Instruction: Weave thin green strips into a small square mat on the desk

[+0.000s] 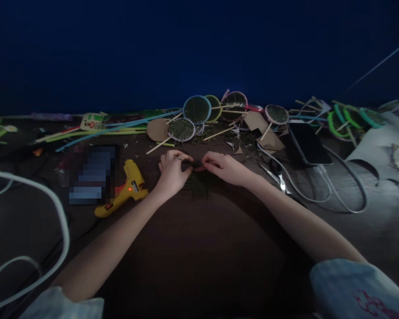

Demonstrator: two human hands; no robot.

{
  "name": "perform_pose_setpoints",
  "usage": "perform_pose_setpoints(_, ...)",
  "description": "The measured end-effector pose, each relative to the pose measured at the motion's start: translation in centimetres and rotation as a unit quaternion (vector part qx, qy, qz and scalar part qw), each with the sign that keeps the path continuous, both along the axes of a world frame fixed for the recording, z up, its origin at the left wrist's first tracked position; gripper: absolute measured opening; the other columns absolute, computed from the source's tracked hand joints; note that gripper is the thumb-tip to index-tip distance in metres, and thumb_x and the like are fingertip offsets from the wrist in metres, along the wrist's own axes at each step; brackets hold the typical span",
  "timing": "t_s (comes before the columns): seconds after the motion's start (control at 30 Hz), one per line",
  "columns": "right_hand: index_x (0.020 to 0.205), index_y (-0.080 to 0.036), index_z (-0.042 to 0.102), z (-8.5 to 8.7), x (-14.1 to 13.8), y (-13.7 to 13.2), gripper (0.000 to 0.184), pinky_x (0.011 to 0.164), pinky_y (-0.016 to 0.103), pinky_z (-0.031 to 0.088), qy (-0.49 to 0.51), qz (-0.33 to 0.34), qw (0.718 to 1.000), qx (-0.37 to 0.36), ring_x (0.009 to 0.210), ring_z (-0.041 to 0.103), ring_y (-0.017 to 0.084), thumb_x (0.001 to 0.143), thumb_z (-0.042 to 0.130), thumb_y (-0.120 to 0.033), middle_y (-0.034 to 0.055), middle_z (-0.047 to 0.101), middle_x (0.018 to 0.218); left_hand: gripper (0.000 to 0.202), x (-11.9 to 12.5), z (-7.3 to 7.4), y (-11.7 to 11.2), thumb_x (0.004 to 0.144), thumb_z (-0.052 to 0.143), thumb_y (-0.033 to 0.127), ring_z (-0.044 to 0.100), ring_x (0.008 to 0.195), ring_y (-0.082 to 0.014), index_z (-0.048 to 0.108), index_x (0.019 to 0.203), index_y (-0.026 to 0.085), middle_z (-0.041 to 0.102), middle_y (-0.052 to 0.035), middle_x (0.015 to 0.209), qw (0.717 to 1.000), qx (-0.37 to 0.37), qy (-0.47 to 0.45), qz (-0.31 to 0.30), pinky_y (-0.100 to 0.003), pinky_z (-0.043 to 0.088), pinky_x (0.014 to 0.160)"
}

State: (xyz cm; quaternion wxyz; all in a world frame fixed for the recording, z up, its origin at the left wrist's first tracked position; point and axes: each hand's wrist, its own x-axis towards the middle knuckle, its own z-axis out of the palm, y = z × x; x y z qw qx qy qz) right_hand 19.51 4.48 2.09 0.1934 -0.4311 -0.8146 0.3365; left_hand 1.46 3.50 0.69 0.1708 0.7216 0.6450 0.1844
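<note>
"What's at the far left?"

"A white cable (65,230) looping across the dark table (186,252). Next comes a device (92,175) with its screen blurred out, and just beside it a yellow glue gun (132,179) on its side, a small red light glowing on it."

"And the hands?"

"The left hand (173,173) comes first, thumb and forefinger nearly closed, pinching one end of a dark piece (196,165)."

"Where exactly is that piece?"

"Mid-table, bridging the two sets of fingertips. It's too dim to make out its shape. Behind it lies a blue-rimmed disc (197,109), among other round ones on sticks."

"Then the right hand (223,168)?"

"Fingertips drawn together against the thumb, gripping the piece's other end. The hands are near each other, not touching."

"Further right?"

"Scissors (282,182) just beyond the right wrist, then a black-screened phone (310,142) with a white lead (326,179) plugged in. Past that, green-rimmed discs (341,122) lie overlapping."
</note>
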Motion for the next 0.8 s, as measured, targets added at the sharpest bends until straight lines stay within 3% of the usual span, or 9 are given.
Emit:
perform_pose_setpoints(0.5,0.085,-0.018,0.051,0.02,-0.05,-0.02,0.015,0.062,0.023,0.036,0.016,-0.012,1.0,-0.013,0.068,0.054,0.012,0.084,0.04,-0.029,0.0017,0.06,0.078,0.016,-0.07,-0.5,-0.16,0.071,0.061,0.015,0.043,0.102,-0.0248,0.06,0.085,0.022,0.05,-0.0041,0.105,0.999,0.029,-0.015,-0.001,-0.041,0.036,0.085)
perform_pose_setpoints(0.8,0.086,-0.018,0.048,-0.71,0.02,0.05,0.015,0.065,0.023,0.037,0.088,-0.029,0.995,-0.025,0.07,0.053,0.012,0.084,0.04,-0.03,0.0016,0.059,0.08,0.015,0.01,-0.44,-0.18,0.071,0.061,0.015,0.044,0.102,-0.0245,0.059,0.085,0.02,0.052,-0.0041,0.104,0.999,0.028,-0.017,-0.004,-0.04,0.035,0.085)
